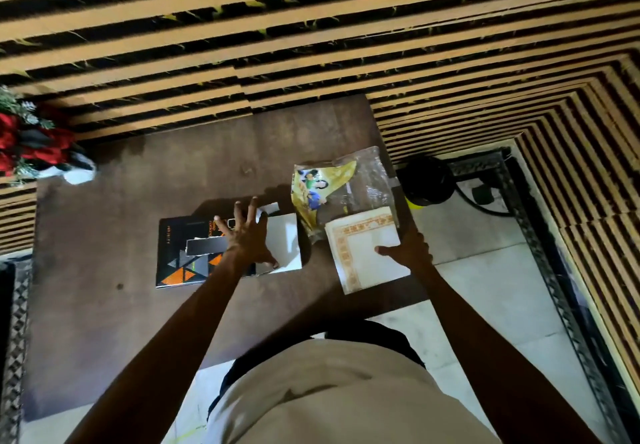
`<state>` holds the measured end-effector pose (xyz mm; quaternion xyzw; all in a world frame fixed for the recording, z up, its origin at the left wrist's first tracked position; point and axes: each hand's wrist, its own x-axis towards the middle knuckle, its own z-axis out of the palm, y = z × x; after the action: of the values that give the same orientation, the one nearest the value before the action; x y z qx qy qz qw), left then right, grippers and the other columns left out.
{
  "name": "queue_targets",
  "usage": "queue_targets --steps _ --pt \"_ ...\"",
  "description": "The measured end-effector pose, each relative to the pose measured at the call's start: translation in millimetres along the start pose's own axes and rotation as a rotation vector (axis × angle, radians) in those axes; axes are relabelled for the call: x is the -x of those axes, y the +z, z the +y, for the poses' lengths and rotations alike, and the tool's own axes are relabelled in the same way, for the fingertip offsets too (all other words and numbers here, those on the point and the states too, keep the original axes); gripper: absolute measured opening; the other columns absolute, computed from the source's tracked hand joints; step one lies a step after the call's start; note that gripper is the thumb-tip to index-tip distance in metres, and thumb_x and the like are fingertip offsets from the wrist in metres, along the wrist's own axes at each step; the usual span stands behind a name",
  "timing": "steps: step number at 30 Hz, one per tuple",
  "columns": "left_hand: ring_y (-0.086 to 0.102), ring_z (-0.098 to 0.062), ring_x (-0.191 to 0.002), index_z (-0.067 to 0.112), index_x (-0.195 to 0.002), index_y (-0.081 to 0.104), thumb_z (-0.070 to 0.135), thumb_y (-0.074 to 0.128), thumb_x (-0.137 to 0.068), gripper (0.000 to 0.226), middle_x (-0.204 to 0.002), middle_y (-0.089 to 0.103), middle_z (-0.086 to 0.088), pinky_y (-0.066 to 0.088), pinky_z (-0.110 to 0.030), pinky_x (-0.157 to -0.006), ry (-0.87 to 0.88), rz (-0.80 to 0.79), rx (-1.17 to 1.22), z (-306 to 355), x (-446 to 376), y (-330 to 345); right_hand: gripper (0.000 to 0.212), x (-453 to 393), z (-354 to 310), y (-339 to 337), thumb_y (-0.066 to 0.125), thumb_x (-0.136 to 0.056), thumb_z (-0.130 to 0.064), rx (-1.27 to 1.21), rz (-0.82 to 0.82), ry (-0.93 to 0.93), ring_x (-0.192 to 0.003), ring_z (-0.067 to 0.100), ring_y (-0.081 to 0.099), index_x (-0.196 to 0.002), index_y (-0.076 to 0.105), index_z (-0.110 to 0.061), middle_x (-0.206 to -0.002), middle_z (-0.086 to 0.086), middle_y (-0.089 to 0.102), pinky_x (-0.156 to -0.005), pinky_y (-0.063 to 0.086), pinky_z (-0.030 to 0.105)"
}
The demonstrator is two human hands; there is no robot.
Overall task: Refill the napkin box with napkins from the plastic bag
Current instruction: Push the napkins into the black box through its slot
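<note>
Left hand [247,236]: spread flat, steadying napkin box [194,253] | right hand [408,248]: gripping napkins [367,253] | advice: lift stack squarely.

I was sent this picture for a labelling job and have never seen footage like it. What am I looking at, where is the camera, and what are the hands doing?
There is no machine here: a person wears one wide-angle camera on the head, looking down at their own bare arms. That is the only view.

On the dark brown wooden table lies a black napkin box with orange triangles, with a plain white napkin stack at its right end. The left hand rests spread over the two. Further right lies a crumpled clear and yellow plastic bag. In front of the bag lies a white napkin stack with an orange patterned border; the right hand grips its right edge.

Red flowers stand at the table's far left corner.
</note>
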<state>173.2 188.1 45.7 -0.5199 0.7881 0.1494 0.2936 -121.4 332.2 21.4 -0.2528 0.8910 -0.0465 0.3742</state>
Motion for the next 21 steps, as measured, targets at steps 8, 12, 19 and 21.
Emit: queue_targets --steps 8,12,19,21 --pt "-0.012 -0.041 -0.146 0.019 -0.152 0.013 0.061 0.084 -0.048 0.133 -0.161 -0.017 -0.006 0.009 -0.078 -0.105 -0.03 -0.019 -0.012 16.3 4.9 3.7 0.059 -24.3 19.4 -9.6 0.087 -0.064 -0.025 -0.372 -0.244 0.009 -0.108 0.035 0.063 -0.112 0.065 0.0 -0.126 0.02 0.063 -0.084 0.054 0.043" --pt "-0.014 -0.039 -0.147 0.018 -0.153 0.01 0.062 0.084 -0.047 0.136 -0.16 -0.02 -0.008 0.01 -0.077 -0.106 -0.014 -0.006 -0.006 11.7 5.6 5.2 0.009 -5.7 12.4 -20.8 0.073 -0.077 -0.001 -0.527 -0.391 -0.032 -0.073 0.02 0.063 -0.079 0.065 -0.005 -0.111 0.02 0.066 -0.056 0.045 0.027" --pt "-0.022 -0.042 -0.144 0.018 -0.153 -0.003 0.06 0.085 -0.044 0.146 -0.157 -0.029 -0.01 0.011 -0.076 -0.105 -0.004 -0.08 -0.087 11.3 10.3 6.6 0.039 1.1 7.2 -17.9 0.069 -0.081 -0.015 -0.421 -0.538 -0.08 -0.092 0.025 0.063 -0.119 0.061 -0.008 -0.107 0.01 0.068 -0.082 0.052 0.04" --pt "-0.022 -0.043 -0.143 0.015 -0.152 -0.003 0.055 0.087 -0.047 0.145 -0.156 -0.031 -0.011 0.011 -0.075 -0.106 0.005 -0.079 -0.092 12.5 12.5 6.5 0.04 4.2 4.2 -17.9 0.067 -0.084 -0.014 -0.333 -0.505 -0.179 -0.091 0.021 0.062 -0.123 0.057 -0.01 -0.114 0.012 0.066 -0.072 0.053 0.033"
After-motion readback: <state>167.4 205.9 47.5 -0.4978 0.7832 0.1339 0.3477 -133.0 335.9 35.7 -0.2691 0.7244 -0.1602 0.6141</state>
